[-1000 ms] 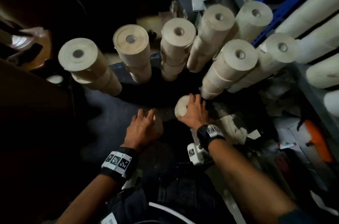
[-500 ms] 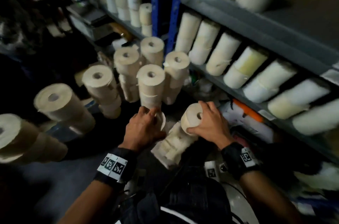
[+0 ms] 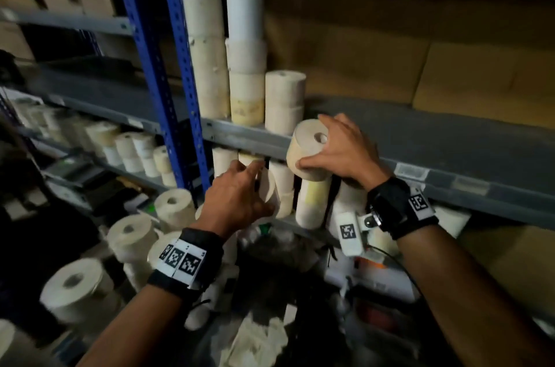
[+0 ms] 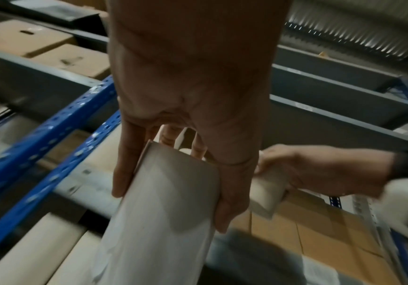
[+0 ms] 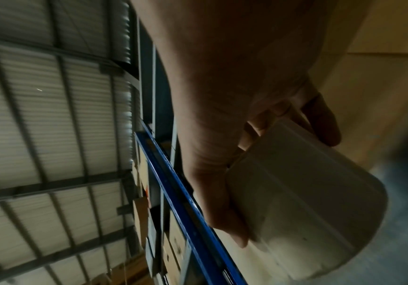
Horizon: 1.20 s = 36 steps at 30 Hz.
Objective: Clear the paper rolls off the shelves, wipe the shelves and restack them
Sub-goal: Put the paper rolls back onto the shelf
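My right hand (image 3: 336, 150) grips a cream paper roll (image 3: 309, 153) at the front edge of the grey shelf (image 3: 450, 138), just right of the stacked rolls (image 3: 244, 66) standing there. The right wrist view shows the same roll (image 5: 295, 208) held between thumb and fingers. My left hand (image 3: 240, 195) holds a second, paler roll (image 3: 268, 189) lower down, in front of the rolls on the shelf below. In the left wrist view that roll (image 4: 168, 202) sits between thumb and fingers, with the right hand (image 4: 320, 169) beyond it.
Blue perforated uprights (image 3: 177, 66) stand left of the stacks. Several loose rolls (image 3: 129, 234) stand on the floor at the lower left. Cardboard boxes (image 3: 450, 66) line the back of the shelf. Papers and clutter (image 3: 270, 321) lie on the floor below my hands.
Both hands have lifted a roll each from the floor up to shelf height. The view has swung from the floor to the shelf; the right roll now reaches the shelf edge.
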Available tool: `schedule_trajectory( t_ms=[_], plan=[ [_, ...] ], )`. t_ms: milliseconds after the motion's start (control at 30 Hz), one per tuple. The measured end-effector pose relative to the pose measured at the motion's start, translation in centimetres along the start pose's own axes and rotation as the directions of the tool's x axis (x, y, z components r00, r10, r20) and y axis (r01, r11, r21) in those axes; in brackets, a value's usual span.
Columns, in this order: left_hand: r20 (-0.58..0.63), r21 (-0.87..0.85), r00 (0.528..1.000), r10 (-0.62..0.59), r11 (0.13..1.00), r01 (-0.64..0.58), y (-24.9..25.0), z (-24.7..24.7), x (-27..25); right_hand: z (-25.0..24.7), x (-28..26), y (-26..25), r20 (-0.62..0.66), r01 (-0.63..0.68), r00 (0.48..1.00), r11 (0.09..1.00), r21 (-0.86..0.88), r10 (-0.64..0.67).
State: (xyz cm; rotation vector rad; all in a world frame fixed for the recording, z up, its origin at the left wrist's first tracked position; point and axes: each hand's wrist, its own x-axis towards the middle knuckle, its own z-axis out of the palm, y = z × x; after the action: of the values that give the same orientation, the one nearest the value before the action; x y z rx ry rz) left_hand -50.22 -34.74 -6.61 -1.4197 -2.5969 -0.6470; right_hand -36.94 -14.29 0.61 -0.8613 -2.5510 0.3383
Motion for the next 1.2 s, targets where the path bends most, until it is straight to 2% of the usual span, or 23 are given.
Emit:
schedule_trajectory(
  t_ms=[133,267,400,533,733,900,1000,1200],
  plan=[
    [-0.064,0.016,0.998,0.026,1.000,-0.026,1.3,-2.0,3.8,-4.6,6.6,-1.1,-0.095,0.064,0.993,0.998,-0.001,-0.064],
    [-0.085,0.048,0.996,0.016,0.999,-0.012,2.1,-3.7,6.9,-7.5,13.2,-2.4,-0.107,0.092,0.990,0.995,0.039,-0.088],
    [-0.118,0.068,0.993,-0.010,0.998,0.018,2.8,-5.0,9.8,-7.8,19.2,-3.4,-0.064,0.101,0.993,0.992,0.080,-0.096],
    [-0.129,0.105,0.991,-0.036,0.993,0.050,3.2,-5.7,11.7,-6.5,22.7,-3.9,-0.014,0.103,0.995,0.992,0.070,-0.102],
    [-0.159,0.115,0.986,-0.046,0.991,0.065,3.0,-6.9,13.5,-5.1,25.3,-4.3,-0.002,0.116,0.993,0.988,0.100,-0.117],
    [-0.207,0.084,0.978,-0.015,0.996,0.033,3.1,-9.5,15.6,-3.7,25.1,-4.2,-0.040,0.107,0.994,0.980,0.166,-0.102],
    [-0.245,0.026,0.969,0.014,1.000,-0.008,3.6,-12.8,17.1,-4.0,24.4,-2.9,-0.016,0.123,0.992,0.941,0.314,-0.124],
    [-0.342,-0.056,0.940,0.022,0.997,-0.044,5.4,-19.1,22.5,-2.1,23.9,1.9,0.117,0.036,0.985,0.823,0.566,-0.124]
  ],
)
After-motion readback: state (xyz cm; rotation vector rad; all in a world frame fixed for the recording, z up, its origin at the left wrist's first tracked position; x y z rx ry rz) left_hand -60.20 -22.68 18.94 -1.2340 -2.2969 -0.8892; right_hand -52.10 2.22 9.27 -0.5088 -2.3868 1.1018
